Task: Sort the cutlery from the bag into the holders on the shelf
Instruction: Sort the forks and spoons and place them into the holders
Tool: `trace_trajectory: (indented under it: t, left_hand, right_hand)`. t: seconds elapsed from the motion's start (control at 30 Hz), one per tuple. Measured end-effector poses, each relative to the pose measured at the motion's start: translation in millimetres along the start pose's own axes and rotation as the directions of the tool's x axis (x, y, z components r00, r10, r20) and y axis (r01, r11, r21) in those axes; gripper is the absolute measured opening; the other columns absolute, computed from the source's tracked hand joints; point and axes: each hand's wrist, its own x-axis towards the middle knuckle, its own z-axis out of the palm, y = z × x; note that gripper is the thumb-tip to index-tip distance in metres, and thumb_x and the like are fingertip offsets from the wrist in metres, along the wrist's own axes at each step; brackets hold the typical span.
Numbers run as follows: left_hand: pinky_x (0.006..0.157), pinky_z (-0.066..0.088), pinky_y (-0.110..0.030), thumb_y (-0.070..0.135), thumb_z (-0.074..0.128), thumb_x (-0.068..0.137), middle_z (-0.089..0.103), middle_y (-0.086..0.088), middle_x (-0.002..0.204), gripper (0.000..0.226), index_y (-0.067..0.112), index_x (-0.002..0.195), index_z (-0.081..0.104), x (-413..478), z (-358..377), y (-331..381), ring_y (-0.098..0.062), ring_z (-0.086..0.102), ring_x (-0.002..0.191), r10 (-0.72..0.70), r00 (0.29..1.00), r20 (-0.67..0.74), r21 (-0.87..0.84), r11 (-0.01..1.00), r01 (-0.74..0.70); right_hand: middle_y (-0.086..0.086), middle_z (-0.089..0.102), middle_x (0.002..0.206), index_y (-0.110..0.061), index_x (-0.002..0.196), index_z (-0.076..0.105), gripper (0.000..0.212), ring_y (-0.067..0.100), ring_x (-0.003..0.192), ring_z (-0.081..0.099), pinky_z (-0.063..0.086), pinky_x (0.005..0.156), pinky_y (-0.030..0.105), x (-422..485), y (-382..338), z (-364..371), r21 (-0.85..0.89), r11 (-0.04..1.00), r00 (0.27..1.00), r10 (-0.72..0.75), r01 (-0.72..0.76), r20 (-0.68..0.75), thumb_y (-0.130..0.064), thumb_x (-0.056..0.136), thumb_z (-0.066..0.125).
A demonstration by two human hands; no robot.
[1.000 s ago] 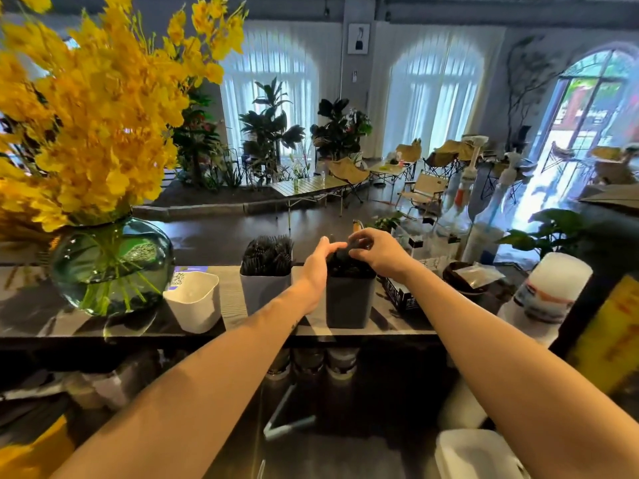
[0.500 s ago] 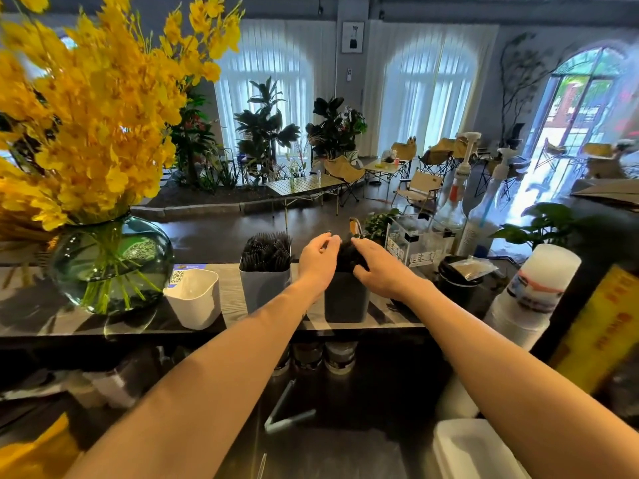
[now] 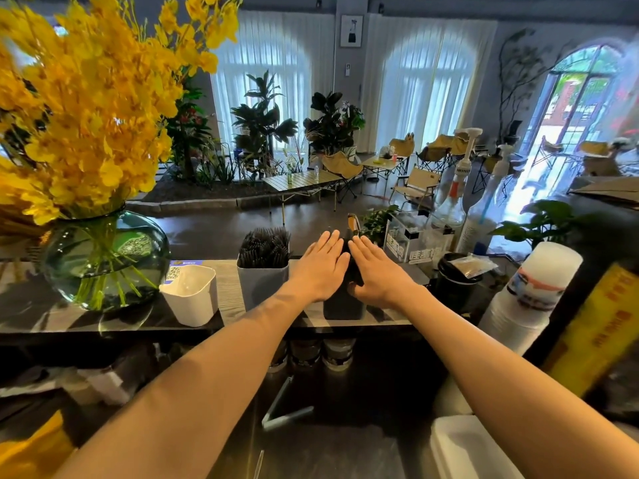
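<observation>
Black plastic cutlery [image 3: 346,240] stands bunched in a dark square holder [image 3: 344,307] near the front edge of the grey wood-grain shelf [image 3: 226,295], and we have both hands on it. Our left hand [image 3: 320,267] lies flat against the left side of the bunch, its fingers [image 3: 328,245] straight and held together. Our right hand [image 3: 378,271] mirrors it on the right side, fingers [image 3: 363,248] straight and together too, with the thumb tucked down against the holder's rim. Neither hand curls round anything; the palms only press the cutlery between them.

Just left of the dark holder stands a pale grey square holder [image 3: 262,285], packed with more black cutlery [image 3: 265,245] standing upright. Further left along the shelf sits a white plastic holder [image 3: 190,295], and we cannot see anything inside it. Beyond that, towards the shelf's left end, stands a round green glass vase [image 3: 103,261] holding yellow flowers [image 3: 86,108].

Towards the right end we see a dark lidded cup [image 3: 456,285] with a small clear packet on top, and a stack of white paper cups [image 3: 532,299] nearer to us. We cannot make out the bag.
</observation>
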Motion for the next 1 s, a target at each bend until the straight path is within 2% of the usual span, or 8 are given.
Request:
trace_trajectory:
  t: [0.1,0.23,0.33,0.43,0.7,0.83,0.9,1.0]
  left_hand:
    - [0.127,0.000,-0.038,0.043,0.017,0.110,0.005,0.003,0.170,0.059,0.016,0.162,0.015,5,-7,2,-0.011,-0.002,0.156,0.021,0.999,0.032,-0.019,1.000,-0.020]
    - [0.127,0.001,-0.040,0.038,0.020,0.110,0.009,0.001,0.170,0.056,0.015,0.161,0.018,19,-14,-2,-0.014,0.002,0.156,0.037,0.999,-0.025,0.005,0.999,-0.037]
    - [0.127,-0.001,-0.040,0.038,0.019,0.110,-0.003,-0.001,0.170,0.058,0.013,0.162,0.009,35,-18,-11,-0.017,-0.006,0.156,-0.046,0.997,0.068,-0.014,0.999,0.047]
    - [0.127,0.000,-0.039,0.035,0.017,0.111,-0.009,-0.004,0.170,0.058,0.011,0.162,0.003,44,-14,-15,-0.018,-0.009,0.156,-0.058,0.986,0.156,-0.025,0.998,0.063]
    - [0.128,0.002,-0.041,0.031,0.017,0.110,-0.006,-0.002,0.170,0.056,0.012,0.161,0.005,46,-9,-20,-0.016,-0.007,0.156,-0.043,0.988,0.148,-0.057,0.997,0.052]
    - [0.126,-0.004,-0.038,0.032,0.016,0.111,-0.007,-0.003,0.170,0.056,0.013,0.162,0.003,42,-17,-17,-0.017,-0.008,0.156,-0.038,0.983,0.177,-0.063,0.997,0.050]
    - [0.125,-0.004,-0.037,0.033,0.017,0.111,-0.005,-0.003,0.170,0.056,0.012,0.162,0.004,35,-20,-16,-0.017,-0.008,0.156,-0.050,0.989,0.138,-0.101,0.993,0.064]
    - [0.125,-0.002,-0.037,0.035,0.024,0.111,-0.003,-0.001,0.170,0.058,0.014,0.162,0.010,20,-24,-17,-0.016,-0.007,0.156,-0.031,0.997,0.074,-0.158,0.987,0.043]
  right_hand:
    - [0.008,0.003,0.170,-0.009,0.163,0.009,0.084,0.019,0.157,-0.003,0.001,0.128,0.039,3,0,-10,0.123,0.992,0.999,0.004,0.000,-0.035,-0.048,0.096,0.044]
    - [0.008,0.004,0.170,-0.008,0.162,0.010,0.061,0.018,0.157,-0.002,-0.002,0.125,0.030,16,-2,-17,0.251,0.965,0.987,0.109,-0.076,-0.121,-0.034,0.110,0.029]
    - [0.012,0.000,0.170,-0.005,0.162,0.007,0.060,0.022,0.157,-0.004,-0.003,0.125,0.031,33,-6,-16,0.207,0.968,0.988,0.152,-0.140,-0.041,-0.032,0.111,0.024]
    - [0.012,0.000,0.170,-0.004,0.162,0.009,0.059,0.023,0.157,-0.004,-0.002,0.125,0.032,45,-6,-12,0.164,0.975,0.988,0.153,-0.150,-0.005,-0.033,0.111,0.023]
    - [0.012,-0.004,0.170,0.000,0.160,0.002,0.056,0.019,0.157,-0.007,-0.008,0.122,0.027,59,-7,-21,0.044,0.995,0.992,0.088,-0.092,0.089,-0.022,0.111,0.014]
    - [0.012,0.002,0.170,-0.003,0.161,0.008,0.057,0.017,0.157,-0.003,-0.006,0.123,0.028,59,-6,-16,0.042,0.996,0.995,0.077,-0.080,0.064,-0.027,0.111,0.016]
    - [0.013,0.007,0.170,-0.001,0.160,0.018,0.054,0.021,0.157,0.002,-0.004,0.122,0.028,52,-9,-18,0.022,0.997,0.996,0.073,-0.074,0.047,-0.025,0.112,0.016]
    - [0.011,0.016,0.169,-0.006,0.159,0.026,0.053,0.024,0.157,0.009,0.006,0.127,0.039,38,-16,-17,0.081,0.993,0.992,0.098,-0.091,-0.083,-0.031,0.112,0.022]
